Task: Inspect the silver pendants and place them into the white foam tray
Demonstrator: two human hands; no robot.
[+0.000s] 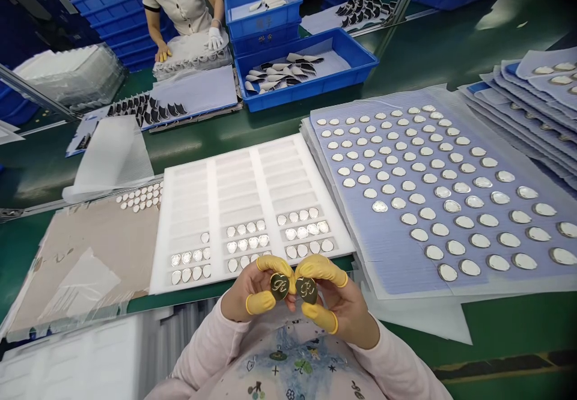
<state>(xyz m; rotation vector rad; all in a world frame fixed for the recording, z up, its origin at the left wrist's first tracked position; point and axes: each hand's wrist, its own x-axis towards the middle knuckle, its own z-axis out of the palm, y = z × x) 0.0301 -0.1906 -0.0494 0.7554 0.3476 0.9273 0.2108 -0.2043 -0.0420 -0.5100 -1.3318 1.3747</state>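
Observation:
My left hand [264, 286], with yellow finger cots on some fingers, pinches a shiny gold disc with an R [279, 286] by its edge. My right hand [327, 292] grips a matching gold disc with an R [306, 290]. The two discs are side by side in front of my chest, their lettered faces towards me. Just beyond my hands lies a white foam tray [234, 163] with slots in three columns; the nearer slots hold rows of pale, rounded pieces. To the right, blue sheets [392, 256] carry many similar pale pieces in rows.
A cardboard sheet [94, 241] with small pale pieces lies left. Beyond the foam tray is a blue bin [306, 90] of curved black-and-white parts. Across the table a co-worker [180, 3] handles a plastic-wrapped stack [192, 54]. Layered sheets [509, 112] are stacked at far right.

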